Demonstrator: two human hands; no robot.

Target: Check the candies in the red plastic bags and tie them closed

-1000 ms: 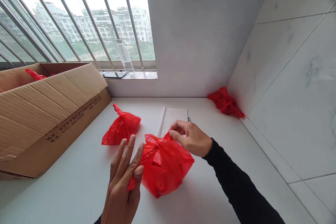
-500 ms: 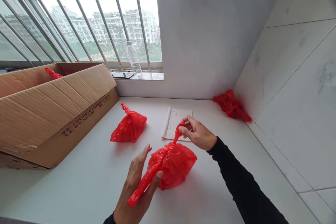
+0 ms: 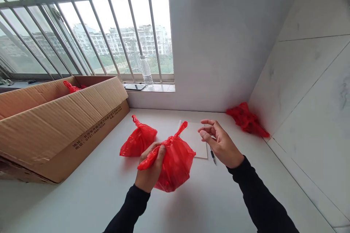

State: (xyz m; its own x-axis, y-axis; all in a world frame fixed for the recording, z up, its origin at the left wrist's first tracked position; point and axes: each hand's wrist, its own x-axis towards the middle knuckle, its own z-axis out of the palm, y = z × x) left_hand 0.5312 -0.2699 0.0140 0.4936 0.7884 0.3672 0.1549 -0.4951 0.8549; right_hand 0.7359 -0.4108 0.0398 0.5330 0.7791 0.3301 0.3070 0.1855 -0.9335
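My left hand (image 3: 151,165) grips a knotted red plastic bag (image 3: 176,164) near its knot, thumb on top, one handle end poking out past the thumb. The full bag seems lifted off the white table, with a faint red shadow below it; its contents are hidden. To the right, my right hand (image 3: 217,142) is apart from the bag, fingers curved and spaced, with nothing in them. Behind the held bag lies a paper pad (image 3: 201,145), partly covered by it. A dark pen (image 3: 213,156) rests beside the pad, below my right hand.
A second tied red bag (image 3: 139,140) sits on the table (image 3: 95,204) at left. Beyond it stands an open cardboard box (image 3: 82,116) with red bags inside. Crumpled red bags (image 3: 247,118) lie in the back right corner. A water bottle (image 3: 146,72) and phone (image 3: 135,87) are on the windowsill.
My left hand has closed on the bag and raised it. My right hand has let go of the bag's handle and moved right. The camera view has tilted up a little.
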